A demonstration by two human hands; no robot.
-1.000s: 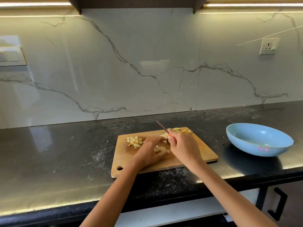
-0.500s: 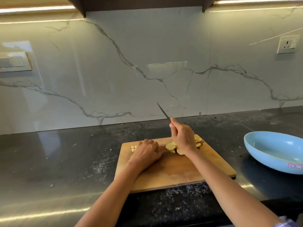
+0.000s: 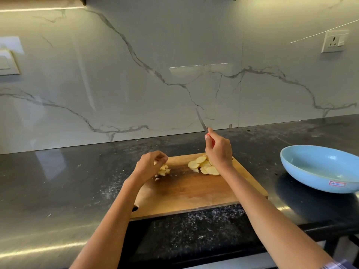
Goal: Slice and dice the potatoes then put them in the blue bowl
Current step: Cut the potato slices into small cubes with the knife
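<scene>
Closest to the camera, two bare forearms reach over the front edge of the bench, which is dark speckled stone with pale smudges and strip-light glare along its lip. A wooden board sits on it, wet-looking in the middle.

Progress-wise, I'd call it roughly halfway. Under the left hand there's a small heap of dice already cut, right at the fingertips. Its fingers are curled in loosely over the heap, and honestly I can't tell whether they're pinching a piece or just hovering. Just below the right hand is a fanned pile of slices, touching each other, not diced yet. That hand is clenched around the knife handle, a bit of red showing between the fingers, blade tipped up and away toward the wall, clear of the board.

The bowl is well off to the right of the knife hand, on the bench beside the board, not touching it. It looks empty from here, so none of the potato has gone in. So what's left: dice those slices, then scoop everything over.

Further back, the bench runs to a white marble-look backsplash with grey veins. A socket is up on the far right, a switch plate on the far left, and a warm light strip runs along the top.
</scene>
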